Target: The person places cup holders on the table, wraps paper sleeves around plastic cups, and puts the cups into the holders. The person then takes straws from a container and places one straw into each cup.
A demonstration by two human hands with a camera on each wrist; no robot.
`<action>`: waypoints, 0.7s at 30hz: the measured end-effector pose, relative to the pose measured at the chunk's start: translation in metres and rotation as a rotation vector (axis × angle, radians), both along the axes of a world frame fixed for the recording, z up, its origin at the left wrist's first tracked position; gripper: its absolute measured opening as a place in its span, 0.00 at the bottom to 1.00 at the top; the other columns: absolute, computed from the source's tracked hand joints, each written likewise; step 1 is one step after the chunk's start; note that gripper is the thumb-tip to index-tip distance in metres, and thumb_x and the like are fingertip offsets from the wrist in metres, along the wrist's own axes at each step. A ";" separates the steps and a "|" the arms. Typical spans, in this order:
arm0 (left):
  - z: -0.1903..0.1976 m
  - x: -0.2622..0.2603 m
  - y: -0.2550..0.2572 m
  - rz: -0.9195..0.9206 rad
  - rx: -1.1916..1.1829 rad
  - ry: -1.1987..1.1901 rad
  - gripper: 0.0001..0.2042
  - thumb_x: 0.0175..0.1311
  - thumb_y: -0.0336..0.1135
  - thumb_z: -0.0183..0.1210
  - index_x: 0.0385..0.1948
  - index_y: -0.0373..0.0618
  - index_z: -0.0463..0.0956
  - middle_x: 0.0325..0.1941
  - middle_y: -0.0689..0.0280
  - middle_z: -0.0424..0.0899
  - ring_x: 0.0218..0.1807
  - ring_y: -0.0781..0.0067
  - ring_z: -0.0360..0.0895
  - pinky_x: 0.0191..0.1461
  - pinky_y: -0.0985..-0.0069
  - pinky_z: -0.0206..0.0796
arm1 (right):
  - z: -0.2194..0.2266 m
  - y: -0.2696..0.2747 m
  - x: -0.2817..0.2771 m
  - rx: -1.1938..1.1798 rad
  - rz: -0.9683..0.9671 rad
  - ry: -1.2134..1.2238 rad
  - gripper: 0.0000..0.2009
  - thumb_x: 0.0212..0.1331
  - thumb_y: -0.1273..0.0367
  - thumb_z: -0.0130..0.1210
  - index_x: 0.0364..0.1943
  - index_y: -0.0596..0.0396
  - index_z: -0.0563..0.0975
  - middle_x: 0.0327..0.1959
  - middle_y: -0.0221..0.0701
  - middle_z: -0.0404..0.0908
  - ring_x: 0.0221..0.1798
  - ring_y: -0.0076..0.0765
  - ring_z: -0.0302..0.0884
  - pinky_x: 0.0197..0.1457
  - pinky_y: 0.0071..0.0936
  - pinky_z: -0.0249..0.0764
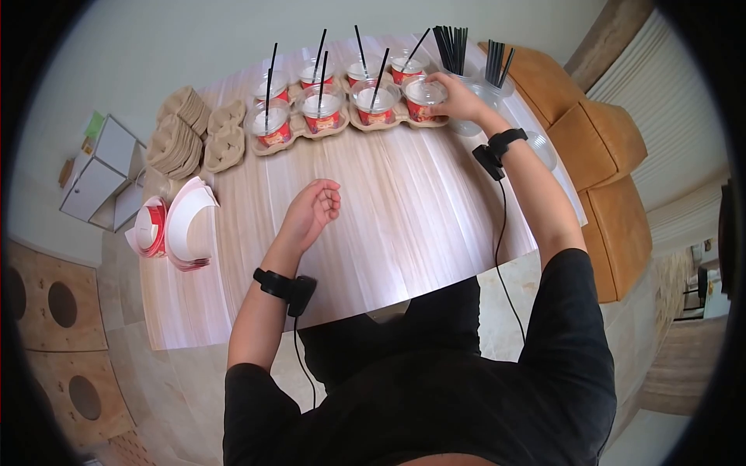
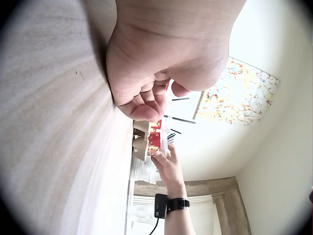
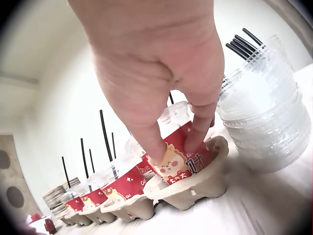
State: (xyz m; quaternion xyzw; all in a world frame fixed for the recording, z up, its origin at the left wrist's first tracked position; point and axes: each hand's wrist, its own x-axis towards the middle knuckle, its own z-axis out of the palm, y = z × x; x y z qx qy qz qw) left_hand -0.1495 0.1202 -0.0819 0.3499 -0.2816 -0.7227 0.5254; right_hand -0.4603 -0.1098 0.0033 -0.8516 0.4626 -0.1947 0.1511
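My right hand (image 1: pixel 461 99) grips a clear-lidded plastic cup with a red printed sleeve (image 3: pixel 172 165), thumb and fingers round its sides. That cup sits in the front right pocket of a pulp cup carrier (image 3: pixel 193 190). Several more red-sleeved cups (image 1: pixel 322 116) stand in the joined-up row of carriers, with black straws (image 1: pixel 381 78) sticking up through their lids. On the table's near side, my left hand (image 1: pixel 311 211) rests on its edge, fingers loosely curled with nothing in them. In the left wrist view its palm (image 2: pixel 161 54) partly hides the cups.
Stacked clear lids or cups (image 3: pixel 266 117) and containers of black straws (image 1: pixel 451 50) stand right of the held cup. Stacked pulp carriers (image 1: pixel 175 144) are at the back left, with fanned paper sleeves (image 1: pixel 186 225) nearer. A tan sofa (image 1: pixel 610 147) borders the table's right side.
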 end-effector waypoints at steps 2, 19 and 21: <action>0.001 -0.001 0.000 -0.007 0.001 -0.005 0.11 0.72 0.38 0.43 0.37 0.43 0.72 0.30 0.69 0.75 0.33 0.78 0.72 0.37 0.80 0.65 | -0.002 0.003 0.002 -0.071 0.033 0.036 0.33 0.42 0.68 0.70 0.57 0.51 0.69 0.58 0.43 0.68 0.59 0.48 0.69 0.61 0.34 0.68; -0.005 0.018 -0.006 0.099 0.025 0.293 0.13 0.70 0.41 0.44 0.36 0.42 0.73 0.30 0.68 0.77 0.32 0.76 0.71 0.33 0.79 0.61 | 0.069 -0.065 -0.048 -0.144 -0.173 0.094 0.26 0.59 0.53 0.56 0.56 0.55 0.72 0.56 0.44 0.75 0.58 0.48 0.73 0.61 0.38 0.68; -0.001 0.017 -0.005 0.113 0.048 0.288 0.12 0.70 0.40 0.44 0.36 0.42 0.73 0.30 0.68 0.77 0.32 0.76 0.70 0.34 0.79 0.61 | 0.061 -0.088 -0.049 -0.072 -0.118 0.149 0.26 0.61 0.52 0.55 0.58 0.51 0.71 0.56 0.44 0.75 0.58 0.48 0.73 0.61 0.37 0.68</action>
